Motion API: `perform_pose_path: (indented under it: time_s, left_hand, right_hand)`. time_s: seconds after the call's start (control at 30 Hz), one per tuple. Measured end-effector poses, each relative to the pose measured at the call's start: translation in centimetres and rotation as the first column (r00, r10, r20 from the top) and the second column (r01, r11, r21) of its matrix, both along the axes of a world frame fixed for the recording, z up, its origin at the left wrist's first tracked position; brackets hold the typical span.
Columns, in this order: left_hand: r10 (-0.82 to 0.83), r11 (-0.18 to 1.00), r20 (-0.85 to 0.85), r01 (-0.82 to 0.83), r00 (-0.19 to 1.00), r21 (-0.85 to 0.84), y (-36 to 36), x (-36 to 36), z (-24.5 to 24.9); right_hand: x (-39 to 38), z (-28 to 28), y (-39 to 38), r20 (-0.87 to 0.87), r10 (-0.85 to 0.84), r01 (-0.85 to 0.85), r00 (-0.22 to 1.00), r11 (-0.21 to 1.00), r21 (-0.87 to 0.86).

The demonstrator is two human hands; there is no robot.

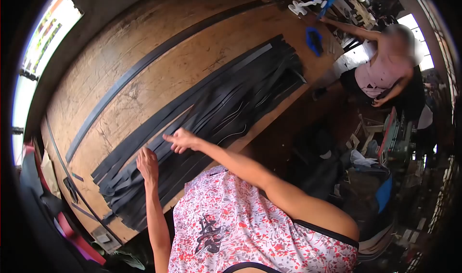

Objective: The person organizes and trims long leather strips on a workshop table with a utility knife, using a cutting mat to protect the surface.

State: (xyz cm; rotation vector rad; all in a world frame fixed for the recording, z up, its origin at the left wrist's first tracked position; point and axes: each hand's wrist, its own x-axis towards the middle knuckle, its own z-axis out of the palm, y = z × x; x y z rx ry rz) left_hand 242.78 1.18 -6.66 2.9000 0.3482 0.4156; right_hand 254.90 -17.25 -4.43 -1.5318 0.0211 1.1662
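Note:
A thick spread of long black strips (226,97), which look like leather or rubber, lies across the wooden table. My left hand (147,163) is over the near-left part of the strips, its fingers bent and close together. Whatever is between those fingers is hidden. My right hand (183,140) is a little further along, above the strips, with fingers apart and one finger stretched toward the left. I see nothing held in it. A narrow gap of bare wood shows between strips by my hands.
One long dark strip (115,88) curves along the table's (139,92) far side. A metal ruler-like bar (252,55) lies on the pile. A blue object (314,41) and a white fan-like device (301,7) are at the far end. Another person (382,73) sits at right.

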Motion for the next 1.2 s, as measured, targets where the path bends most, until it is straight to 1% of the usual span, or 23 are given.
perform_pose_path:
  time_s: [0.03,0.1,0.13,0.17,0.23,0.3,0.37,0.47,0.5,0.53,0.57,0.67,0.73,0.8,0.93,0.97,1.0,1.03,1.07,1.1,1.13,1.17,1.2]
  left_hand:
    - [-0.044,0.999,-0.008,0.043,0.999,-0.02,-0.5,-0.6,0.7]
    - [-0.071,0.995,0.027,0.073,0.997,-0.07,-1.6,-1.4,1.7]
    - [-0.075,0.995,0.029,0.077,0.997,-0.065,-1.5,-1.9,1.9]
    - [-0.064,0.991,0.011,0.065,0.998,-0.113,-1.5,-2.4,2.0]
    - [-0.052,0.985,-0.009,0.05,0.999,-0.162,-1.0,-3.7,2.3]
    - [0.09,0.968,-0.027,-0.094,0.996,-0.234,0.0,-4.9,2.8]
    - [0.061,0.998,-0.042,-0.062,0.997,-0.028,4.3,-7.3,1.0]
    - [0.212,0.976,-0.105,-0.206,0.972,0.066,11.0,-12.3,1.1]
    - [0.269,0.962,-0.11,-0.262,0.957,0.072,13.1,-14.0,1.5]
    - [0.319,0.945,-0.143,-0.304,0.937,0.119,14.5,-15.6,2.5]
    - [0.29,0.952,-0.09,-0.279,0.953,0.123,16.0,-17.3,3.1]
    - [0.383,0.924,-0.069,-0.383,0.921,0.022,18.9,-20.4,4.8]
    - [0.389,0.919,-0.048,-0.383,0.92,0.095,18.3,-20.6,7.6]
    - [0.375,0.917,-0.015,-0.369,0.927,0.151,17.9,-20.9,8.9]
    - [0.426,0.889,-0.091,-0.397,0.9,0.229,19.1,-22.4,8.0]
    - [0.447,0.875,-0.137,-0.401,0.884,0.27,19.2,-22.9,7.7]
    - [0.47,0.856,-0.167,-0.403,0.867,0.324,20.1,-24.0,5.8]
    - [0.492,0.837,-0.195,-0.4,0.848,0.374,21.1,-25.3,3.8]
    - [0.52,0.834,-0.283,-0.409,0.806,0.369,21.0,-25.8,2.7]
    - [0.537,0.835,-0.367,-0.417,0.76,0.358,20.3,-25.6,2.1]
    - [0.584,0.809,-0.447,-0.436,0.677,0.395,19.4,-25.3,1.7]
    - [0.619,0.785,-0.519,-0.447,0.59,0.429,18.8,-25.0,1.5]
    - [0.596,0.8,-0.582,-0.474,0.553,0.369,19.1,-24.9,1.2]
  right_hand:
    - [-1.3,0.8,1.1,-0.131,-0.08,0.085,0.988,0.996,0.04]
    - [-2.2,-2.1,2.5,-0.295,-0.298,0.381,0.908,0.879,0.286]
    - [-1.5,-5.0,2.6,-0.348,-0.294,0.413,0.89,0.843,0.344]
    - [-0.5,-4.2,1.8,-0.457,-0.342,0.535,0.821,0.739,0.409]
    - [1.8,-2.6,0.1,-0.558,-0.437,0.695,0.706,0.582,0.423]
    - [4.4,-0.4,-2.3,-0.485,-0.525,0.715,0.699,0.52,0.467]
    - [7.7,0.3,-6.1,-0.353,-0.57,0.66,0.742,0.529,0.533]
    - [12.4,2.1,-12.5,-0.245,-0.696,0.686,0.675,0.47,0.555]
    - [13.4,3.9,-14.2,-0.18,-0.765,0.685,0.619,0.414,0.599]
    - [14.8,4.2,-16.7,-0.214,-0.776,0.691,0.593,0.355,0.63]
    - [16.2,4.2,-19.0,-0.243,-0.782,0.697,0.574,0.312,0.645]
    - [18.6,5.3,-24.8,-0.206,-0.802,0.656,0.56,0.278,0.701]
    - [18.9,6.6,-27.1,-0.105,-0.853,0.69,0.512,0.335,0.641]
    - [19.9,5.3,-29.5,0.026,-0.838,0.652,0.545,0.444,0.615]
    - [21.8,1.4,-33.5,0.077,-0.845,0.646,0.53,0.461,0.608]
    - [22.0,0.8,-34.5,0.105,-0.864,0.757,0.493,0.485,0.437]
    - [22.8,-0.9,-36.1,0.157,-0.851,0.798,0.502,0.525,0.296]
    - [22.7,-2.4,-36.5,0.183,-0.871,0.835,0.456,0.49,0.251]
    - [22.1,-3.0,-36.2,0.273,-0.867,0.877,0.416,0.462,0.131]
    - [22.4,-5.0,-37.3,0.427,-0.772,0.865,0.471,0.5,-0.049]
    - [21.7,-4.5,-37.2,0.591,-0.514,0.769,0.621,0.546,-0.333]
    - [21.9,-7.0,-38.4,0.817,-0.267,0.827,0.511,0.411,-0.383]
    - [21.0,-7.7,-38.0,0.872,-0.322,0.872,0.37,0.443,-0.206]
